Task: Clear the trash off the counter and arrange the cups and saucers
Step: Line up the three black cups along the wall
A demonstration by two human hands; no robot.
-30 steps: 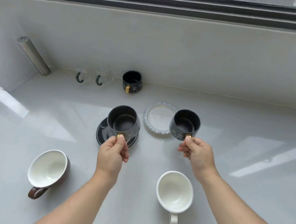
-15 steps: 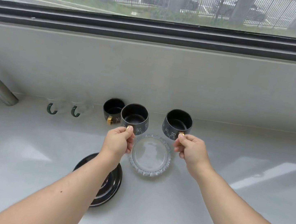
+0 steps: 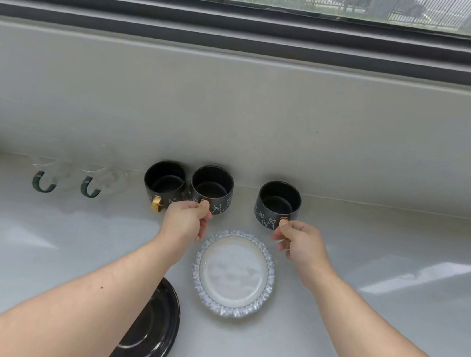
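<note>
Left hand pinches middle black cup's gold handle (beside third cup). Right hand pinches right black cup's handle.

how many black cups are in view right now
3, all along the back wall: one black cup standing free at the left, one right beside it held by the left hand, and one apart to the right held by the right hand. None look hidden.

Pale grey counter – three black cups at back, white saucer, black saucer.
</note>
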